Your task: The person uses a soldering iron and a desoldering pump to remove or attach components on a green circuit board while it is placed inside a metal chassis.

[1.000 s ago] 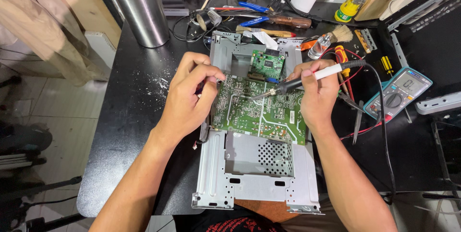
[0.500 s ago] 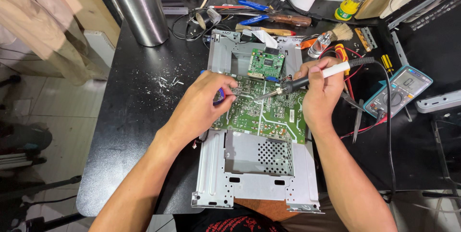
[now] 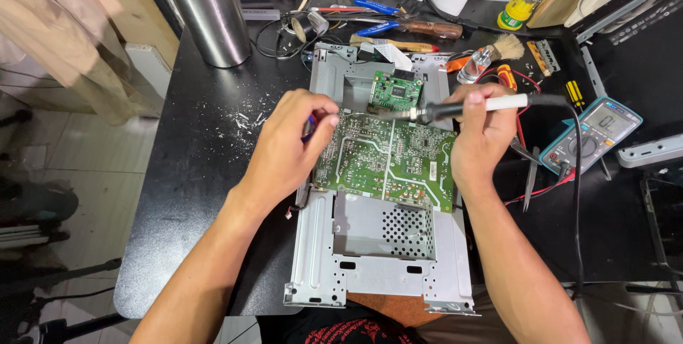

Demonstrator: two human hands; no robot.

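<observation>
Green ridged circuit board on perforated steel chassis; right hand grips a soldering iron, left hand pinches a small tool.

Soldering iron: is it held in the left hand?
No, the right hand grips the soldering iron above the green circuit board.

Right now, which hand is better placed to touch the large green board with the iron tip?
Probably the right hand: it holds the soldering iron, tip over the large green board.
</observation>
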